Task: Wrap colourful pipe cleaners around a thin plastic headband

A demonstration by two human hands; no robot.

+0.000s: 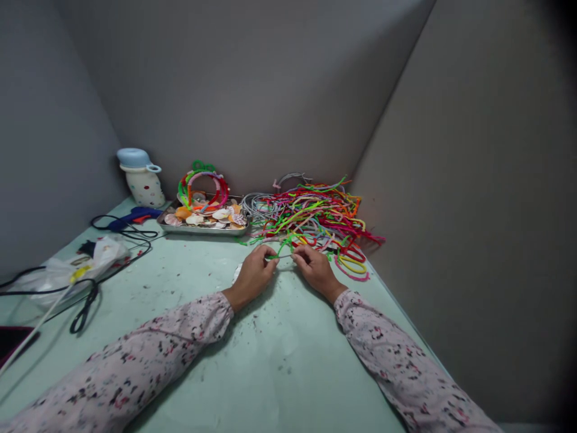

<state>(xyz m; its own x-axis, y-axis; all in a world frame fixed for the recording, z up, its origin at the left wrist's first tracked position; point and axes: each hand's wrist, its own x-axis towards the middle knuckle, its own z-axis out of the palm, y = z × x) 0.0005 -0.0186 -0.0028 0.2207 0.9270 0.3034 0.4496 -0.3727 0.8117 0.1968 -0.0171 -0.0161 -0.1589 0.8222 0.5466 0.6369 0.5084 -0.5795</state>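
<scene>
Over the middle of the table, my left hand (259, 272) and my right hand (315, 270) face each other, a short gap apart. A thin grey wire (285, 257) spans that gap, and both hands pinch it between thumb and fingers. Bright green cord (283, 245) loops up beside the wire, with part of it under my left fingertips. Just beyond lies a tangled pile of coloured cords (311, 210) in red, pink, green and orange. Grey wire hoops (260, 205) rest at the pile's left side. Something small and white, partly hidden, is beside my left wrist.
A metal tray (202, 230) of seashells (196, 220) holds cord-wrapped rings (224, 191). Behind it on the left stand a blue-lidded bottle (146, 187) and blue-handled scissors (128, 220). Black cables (121, 273) and a plastic bag (58, 273) lie left. Walls enclose the table's back and right.
</scene>
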